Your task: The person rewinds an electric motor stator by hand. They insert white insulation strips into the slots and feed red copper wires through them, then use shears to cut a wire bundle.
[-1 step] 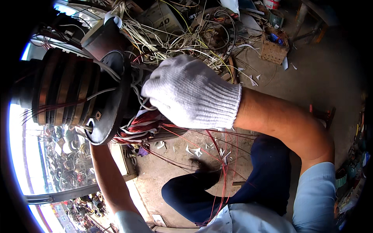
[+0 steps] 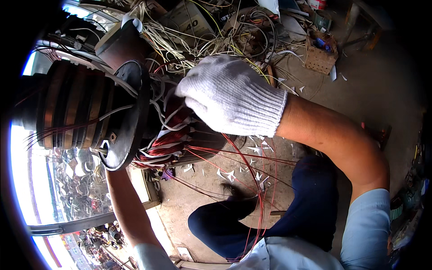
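Note:
A wound rotor with copper-coloured slip rings (image 2: 73,105) lies on its side at the left. A dark round disc (image 2: 130,126) separates the rings from the red wire windings (image 2: 171,143), which have white strips among them. My right hand (image 2: 229,94), in a white knitted glove, is at the upper side of the windings. Its fingers are curled closed near a grey-white lead (image 2: 173,127); what they grip is hidden. My left forearm (image 2: 128,202) reaches up behind the disc, which hides that hand. Loose thin red wires (image 2: 261,202) run from the windings toward my lap.
Tangled pale cables (image 2: 216,49) heap up beyond the rotor. A perforated brown box (image 2: 320,54) with something blue inside stands on the floor at the upper right. White scraps (image 2: 230,175) litter the floor under the wires. My bent knees (image 2: 211,220) are below the rotor.
My right hand has moved slightly up and to the right, uncovering more red winding and the grey-white lead. The rotor has shifted very little; the left forearm stays about in place.

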`<state>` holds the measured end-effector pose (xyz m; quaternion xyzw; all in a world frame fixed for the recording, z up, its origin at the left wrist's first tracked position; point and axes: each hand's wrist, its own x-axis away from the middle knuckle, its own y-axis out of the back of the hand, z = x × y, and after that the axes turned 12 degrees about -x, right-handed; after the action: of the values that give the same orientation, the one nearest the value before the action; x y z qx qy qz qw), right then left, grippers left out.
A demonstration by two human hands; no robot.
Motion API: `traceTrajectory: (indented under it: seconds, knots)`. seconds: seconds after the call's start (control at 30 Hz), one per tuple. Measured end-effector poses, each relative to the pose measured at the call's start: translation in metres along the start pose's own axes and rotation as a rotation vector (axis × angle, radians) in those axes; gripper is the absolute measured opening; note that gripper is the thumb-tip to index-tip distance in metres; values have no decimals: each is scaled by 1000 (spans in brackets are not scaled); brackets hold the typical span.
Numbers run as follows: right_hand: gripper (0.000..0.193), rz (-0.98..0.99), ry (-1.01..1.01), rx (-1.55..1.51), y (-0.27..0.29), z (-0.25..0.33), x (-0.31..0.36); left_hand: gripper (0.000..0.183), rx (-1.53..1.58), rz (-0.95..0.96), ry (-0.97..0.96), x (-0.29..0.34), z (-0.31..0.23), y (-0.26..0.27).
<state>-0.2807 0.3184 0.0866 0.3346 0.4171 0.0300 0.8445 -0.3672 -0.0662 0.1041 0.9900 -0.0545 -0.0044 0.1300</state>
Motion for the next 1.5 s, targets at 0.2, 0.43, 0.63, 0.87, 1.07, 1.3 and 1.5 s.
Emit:
traceTrajectory:
  seconds: [0.2, 0.43, 0.63, 0.87, 1.07, 1.3, 1.5]
  knots:
    - [23, -267, 97, -300, -27, -60, -8, 32, -19, -30, 60, 1, 4, -10]
    - [32, -398, 93, -631, -81, -48, -50, 33, -47, -80, 118, 13, 2, -9]
    - [44, -237, 40, -644, -82, -55, -55, 34, -48, -112, 138, 22, 4, -4]
    - [35, -86, -12, -651, -87, -53, -82, 35, -27, -112, 124, 20, 9, 1]
    - [26, 12, 130, -201, -83, -32, -84, 36, 3, -85, 80, 8, 10, 6]
    - [22, -217, 126, -297, -89, -31, -66, 37, 43, -32, 11, -20, 5, 8]
    - [25, 41, 6, 68, -88, -27, -68, 38, 87, 12, -58, -26, 8, 4]
